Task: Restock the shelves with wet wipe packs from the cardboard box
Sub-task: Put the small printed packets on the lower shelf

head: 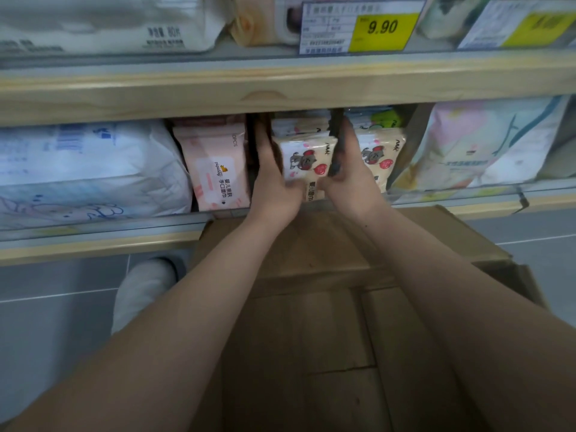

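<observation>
A stack of cream wet wipe packs [307,154] with a grey cartoon animal and a red heart stands on the lower shelf [93,241]. My left hand [272,182] grips its left side and my right hand [350,173] grips its right side, fingers reaching back into the shelf. A matching cream pack [381,154] stands just to the right. Below my forearms sits the open cardboard box [311,307]; its bare bottom and flaps show, and no packs are visible in it.
A pink wipe pack [216,169] stands left of my hands, with large white-blue packs [87,169] further left. Pastel packs [486,145] fill the right. The upper shelf board [280,88] carries a yellow 9.90 price tag [383,26]. A white shoe [143,291] rests on grey floor tiles.
</observation>
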